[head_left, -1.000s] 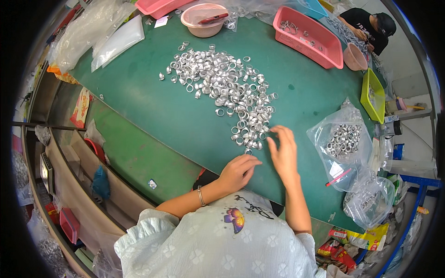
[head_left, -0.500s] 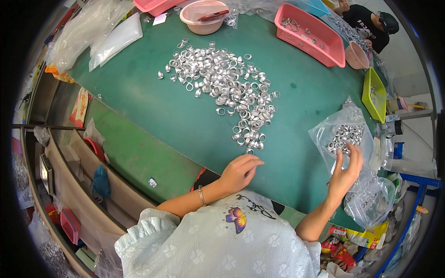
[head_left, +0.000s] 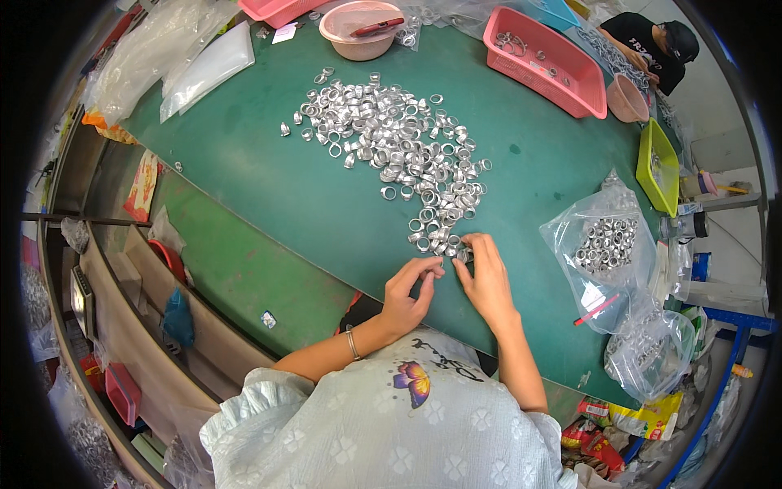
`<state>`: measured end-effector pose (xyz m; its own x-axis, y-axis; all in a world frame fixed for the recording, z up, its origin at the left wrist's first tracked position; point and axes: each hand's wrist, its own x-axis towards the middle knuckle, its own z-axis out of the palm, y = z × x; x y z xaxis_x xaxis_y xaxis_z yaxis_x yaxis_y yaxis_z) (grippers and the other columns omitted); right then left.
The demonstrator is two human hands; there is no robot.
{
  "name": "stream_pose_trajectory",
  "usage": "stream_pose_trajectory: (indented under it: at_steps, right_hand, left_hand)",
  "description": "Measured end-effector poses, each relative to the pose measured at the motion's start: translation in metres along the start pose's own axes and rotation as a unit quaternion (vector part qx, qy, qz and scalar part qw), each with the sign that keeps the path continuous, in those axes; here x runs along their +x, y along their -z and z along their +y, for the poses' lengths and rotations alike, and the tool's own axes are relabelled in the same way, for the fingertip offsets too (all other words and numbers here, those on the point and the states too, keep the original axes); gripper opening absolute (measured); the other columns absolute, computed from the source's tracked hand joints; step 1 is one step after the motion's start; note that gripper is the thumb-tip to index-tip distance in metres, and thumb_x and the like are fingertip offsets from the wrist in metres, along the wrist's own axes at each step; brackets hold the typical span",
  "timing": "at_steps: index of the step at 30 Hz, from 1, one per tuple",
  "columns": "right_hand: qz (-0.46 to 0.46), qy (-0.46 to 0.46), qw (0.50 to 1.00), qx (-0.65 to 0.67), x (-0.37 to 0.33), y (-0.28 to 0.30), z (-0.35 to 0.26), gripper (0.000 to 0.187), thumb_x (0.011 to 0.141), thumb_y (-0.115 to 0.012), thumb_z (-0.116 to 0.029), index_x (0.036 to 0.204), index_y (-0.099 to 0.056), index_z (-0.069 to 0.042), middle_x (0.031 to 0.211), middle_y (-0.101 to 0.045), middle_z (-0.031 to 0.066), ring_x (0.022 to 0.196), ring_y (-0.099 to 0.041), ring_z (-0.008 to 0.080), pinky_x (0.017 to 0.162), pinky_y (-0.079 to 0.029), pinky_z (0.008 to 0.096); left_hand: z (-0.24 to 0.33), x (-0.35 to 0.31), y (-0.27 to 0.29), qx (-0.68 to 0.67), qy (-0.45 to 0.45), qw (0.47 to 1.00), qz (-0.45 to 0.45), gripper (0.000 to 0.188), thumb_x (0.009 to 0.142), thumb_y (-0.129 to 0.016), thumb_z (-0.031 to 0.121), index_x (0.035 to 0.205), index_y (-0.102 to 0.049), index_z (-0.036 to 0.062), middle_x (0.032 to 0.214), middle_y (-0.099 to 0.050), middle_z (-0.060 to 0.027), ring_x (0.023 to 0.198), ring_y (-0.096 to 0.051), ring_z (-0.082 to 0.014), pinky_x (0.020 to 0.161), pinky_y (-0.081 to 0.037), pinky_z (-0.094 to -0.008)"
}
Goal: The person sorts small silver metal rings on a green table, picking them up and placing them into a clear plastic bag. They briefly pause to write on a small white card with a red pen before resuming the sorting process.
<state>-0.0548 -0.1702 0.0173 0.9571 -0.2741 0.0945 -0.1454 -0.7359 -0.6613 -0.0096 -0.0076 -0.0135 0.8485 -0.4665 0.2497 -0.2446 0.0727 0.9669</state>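
A long pile of silvery metal rings (head_left: 407,155) stretches over the green table. At the pile's near tip, my right hand (head_left: 490,281) has its thumb and forefinger closed around a metal ring (head_left: 464,254). Just left of it is my left hand (head_left: 410,295), its fingers curled and thumb pressed in, fingertips close to the nearest rings. Whether it grips a ring is too small to make out. To the right lies a clear plastic bag (head_left: 566,236) with more small rings (head_left: 607,244) on it or in it.
A red pen (head_left: 596,310) and another clear bag of rings (head_left: 648,350) lie near the right edge. Farther off are a pink basket (head_left: 546,69), a round pink bowl (head_left: 362,45) and a yellow-green basket (head_left: 658,167). A person (head_left: 648,49) sits at the far right.
My right hand has left the bag of rings and come across to the pile's near tip, beside my left hand. The red pen by the bag is now uncovered. My left hand has shifted slightly.
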Motion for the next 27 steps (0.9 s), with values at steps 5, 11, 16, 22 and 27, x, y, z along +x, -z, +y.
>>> stream_pose_trajectory:
  at_steps: [5,11,16,22,27]
  right_hand:
    - [0.020,-0.041,0.999,-0.013,-0.018,0.015,0.010,0.028,0.079,-0.075,-0.004,0.104,-0.062,-0.001,0.102,-0.056,0.0125,0.078,-0.059,0.0261,0.068,-0.051,0.0349]
    - [0.282,-0.050,0.958,0.004,-0.023,0.110,-0.008,0.022,0.084,-0.071,-0.004,0.104,-0.062,-0.001,0.104,-0.057,0.0102,0.083,-0.057,0.0187,0.069,-0.047,0.0284]
    - [0.356,-0.114,0.898,-0.233,-0.023,0.111,-0.003,0.038,0.086,-0.071,-0.008,0.120,-0.056,0.000,0.119,-0.052,0.0165,0.106,-0.053,0.0319,0.090,-0.044,0.0402]
    - [0.019,-0.008,0.998,-0.067,0.000,0.019,-0.012,0.065,0.078,-0.078,-0.014,0.133,-0.047,0.001,0.133,-0.044,0.0222,0.119,-0.048,0.0401,0.101,-0.043,0.0426]
    - [-0.018,-0.025,0.998,-0.057,0.005,0.000,-0.003,0.030,0.079,-0.075,-0.008,0.104,-0.060,-0.001,0.105,-0.052,0.0147,0.099,-0.057,0.0362,0.081,-0.049,0.0449]
  left_hand:
    - [0.001,0.001,-0.002,-0.009,-0.002,1.000,-0.012,0.029,0.088,-0.053,-0.014,0.113,-0.063,-0.0038,0.092,-0.066,-0.0122,0.082,-0.063,-0.0170,0.076,-0.051,-0.0275]
    - [0.000,0.002,-0.001,-0.004,-0.029,0.999,-0.012,0.029,0.087,-0.054,-0.014,0.110,-0.065,-0.0013,0.090,-0.065,-0.0128,0.079,-0.064,-0.0209,0.072,-0.052,-0.0298]
    - [0.000,0.002,-0.002,-0.005,-0.028,1.000,-0.006,0.030,0.086,-0.053,-0.015,0.110,-0.065,-0.0013,0.089,-0.065,-0.0129,0.078,-0.064,-0.0213,0.071,-0.052,-0.0300]
    - [0.003,0.003,-0.001,-0.001,-0.023,1.000,-0.016,0.027,0.087,-0.053,-0.015,0.108,-0.066,-0.0035,0.089,-0.066,-0.0124,0.079,-0.064,-0.0185,0.073,-0.052,-0.0286]
    - [0.002,0.003,-0.001,0.007,-0.017,1.000,-0.018,0.029,0.085,-0.053,-0.015,0.108,-0.066,-0.0018,0.089,-0.065,-0.0126,0.079,-0.064,-0.0208,0.072,-0.052,-0.0298]
